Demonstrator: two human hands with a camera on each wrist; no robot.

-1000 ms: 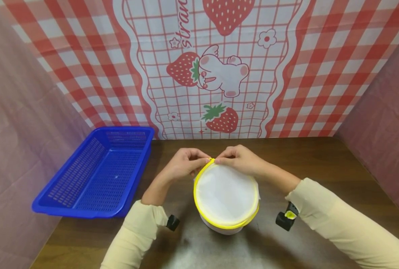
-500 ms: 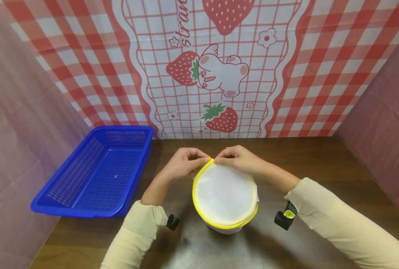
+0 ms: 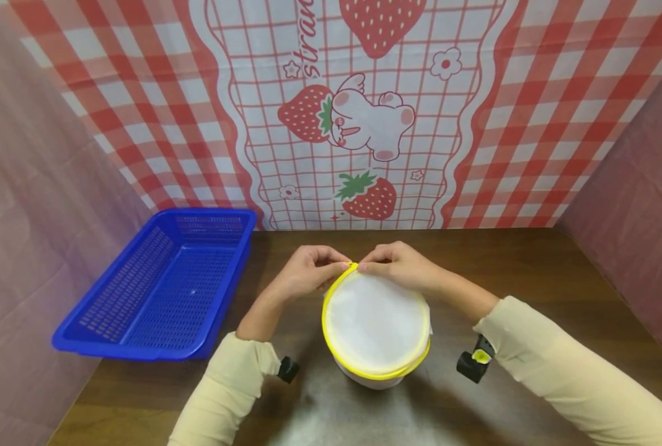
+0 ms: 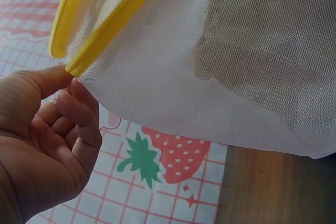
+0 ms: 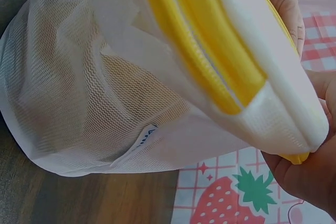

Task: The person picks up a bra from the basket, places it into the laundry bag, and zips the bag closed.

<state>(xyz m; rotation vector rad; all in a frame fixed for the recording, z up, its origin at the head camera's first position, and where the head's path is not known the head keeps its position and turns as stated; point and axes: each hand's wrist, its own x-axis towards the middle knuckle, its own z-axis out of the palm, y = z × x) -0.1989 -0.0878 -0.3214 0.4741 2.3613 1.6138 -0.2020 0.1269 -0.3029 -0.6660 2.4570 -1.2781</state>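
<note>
A round white mesh laundry bag (image 3: 378,322) with a yellow zipper (image 3: 323,322) around its top stands on the table before me. My left hand (image 3: 304,271) pinches the zipper edge at the far side of the rim. Beside it, my right hand (image 3: 398,265) pinches the same rim, fingertips almost meeting the left ones. In the left wrist view, two yellow zipper bands (image 4: 115,22) stand apart near the left fingertips. The right wrist view shows yellow bands lying together and a small tag (image 5: 143,139) on the mesh side. Brownish shapes show through the mesh; I cannot tell what they are.
A blue perforated plastic basket (image 3: 163,285) stands left of the bag on the brown wooden table (image 3: 543,285). Behind rises a red-and-white strawberry-print cloth (image 3: 437,124). Pinkish cloth walls (image 3: 35,204) close both sides.
Both hands keep their pinch at the same spot on the rim. The view shifts very slightly; the bag and basket stay in place.
</note>
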